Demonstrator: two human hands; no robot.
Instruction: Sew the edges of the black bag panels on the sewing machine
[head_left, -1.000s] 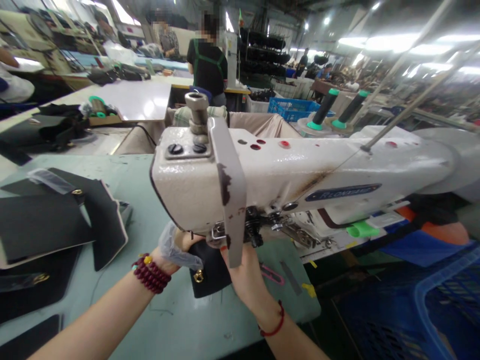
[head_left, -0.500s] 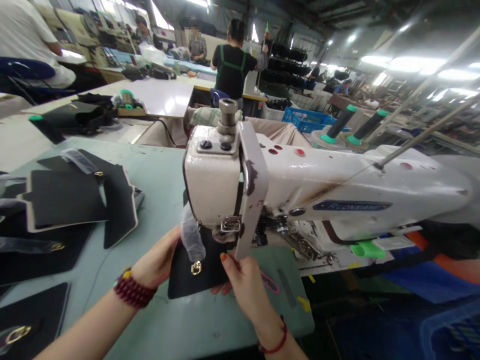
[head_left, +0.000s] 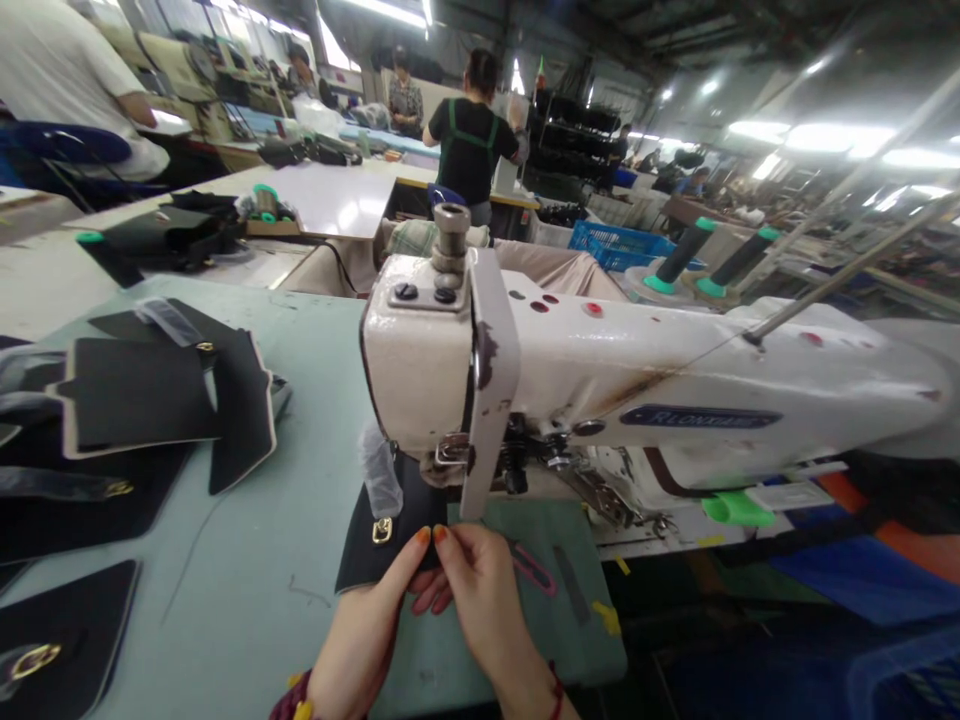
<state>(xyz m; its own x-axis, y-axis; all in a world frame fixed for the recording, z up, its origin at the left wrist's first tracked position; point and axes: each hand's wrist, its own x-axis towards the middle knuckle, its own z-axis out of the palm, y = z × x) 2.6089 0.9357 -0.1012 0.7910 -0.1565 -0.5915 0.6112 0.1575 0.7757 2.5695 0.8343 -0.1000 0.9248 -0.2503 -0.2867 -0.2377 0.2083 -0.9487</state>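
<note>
Both bare hands are closed on the near edge of a flat black leather-like panel (head_left: pixel 417 495), which lies on the pale green worktop (head_left: pixel 300 540), its far part under the head of a white sewing machine (head_left: pixel 420 375). The left hand (head_left: pixel 364 625) grips at the near edge with its thumb on top; the right hand (head_left: pixel 480 590) pinches the near right corner, and the two thumb tips, with orange nails, almost meet there. A dark red beaded bracelet (head_left: pixel 291 700) circles the left wrist and a thin red cord (head_left: pixel 556 690) the right.

On the panel's left side sits a square gold metal buckle (head_left: pixel 382 531), with a strip wrapped in cloudy clear plastic (head_left: pixel 381 480) running from it towards the far side. To the right of the right hand lie a pink looped tool (head_left: pixel 537 577), a narrow grey flat strip (head_left: pixel 572 585) and a scrap of yellow tape (head_left: pixel 606 617).

At the left of the worktop is a loose pile of black pieces with pale edges (head_left: pixel 142 395); nearer, another black panel with a gold ring fitting (head_left: pixel 36 660) lies apart from it. Beyond the machine, a person in a black top with green straps (head_left: pixel 472 145) stands with their back turned.
</note>
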